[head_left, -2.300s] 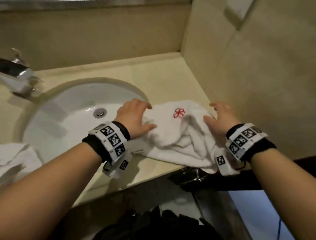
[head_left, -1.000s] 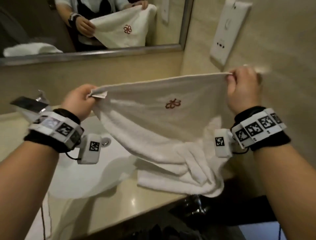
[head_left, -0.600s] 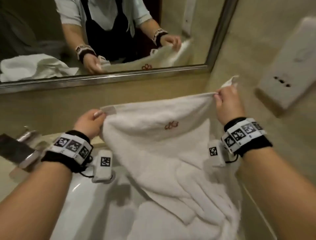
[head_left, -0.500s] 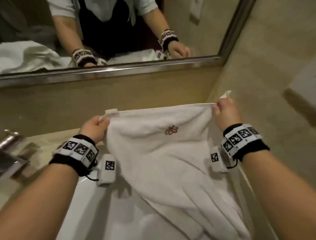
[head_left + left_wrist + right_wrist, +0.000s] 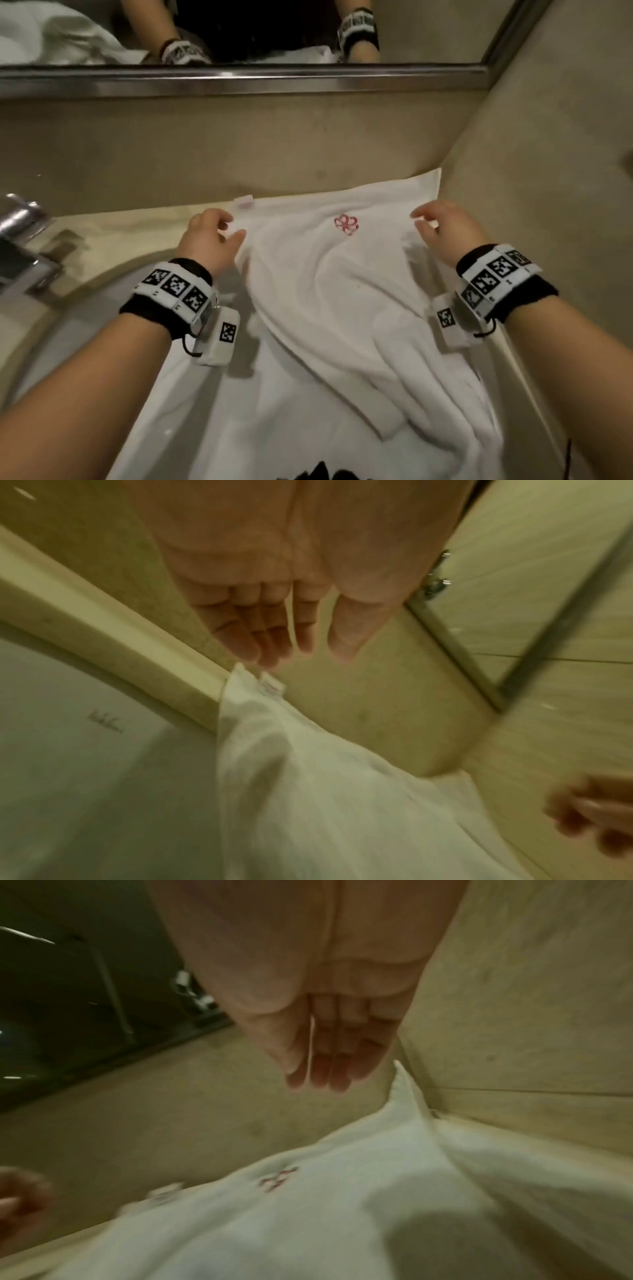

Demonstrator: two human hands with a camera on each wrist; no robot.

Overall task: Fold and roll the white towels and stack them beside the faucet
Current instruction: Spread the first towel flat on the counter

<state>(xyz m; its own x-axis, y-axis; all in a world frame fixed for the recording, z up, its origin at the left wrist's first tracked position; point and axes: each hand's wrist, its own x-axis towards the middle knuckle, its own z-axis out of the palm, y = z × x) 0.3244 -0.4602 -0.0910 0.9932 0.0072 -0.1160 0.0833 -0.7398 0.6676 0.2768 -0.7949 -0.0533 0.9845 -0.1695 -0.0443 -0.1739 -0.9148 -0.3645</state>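
Note:
A white towel (image 5: 342, 291) with a red flower emblem (image 5: 346, 224) lies spread on the counter. Its far edge is against the back wall and its near part is bunched and hangs over the front. My left hand (image 5: 230, 228) hovers at the far left corner by the small label (image 5: 244, 202), fingers loose, holding nothing. In the left wrist view the left hand (image 5: 308, 653) has straight fingers just above the label (image 5: 272, 687). My right hand (image 5: 419, 222) is over the far right corner; the right wrist view shows the right hand (image 5: 315, 1080) with straight fingers off the towel (image 5: 308, 1218).
A chrome faucet (image 5: 20, 240) stands at the far left beside the white sink basin (image 5: 85, 325), which the towel partly covers. The side wall (image 5: 548, 171) runs close along the right. The mirror (image 5: 239, 31) above reflects another white towel (image 5: 51, 37).
The towel, held up by its two top corners, has been lowered onto the counter against the back wall. Both hands have let go of the corners.

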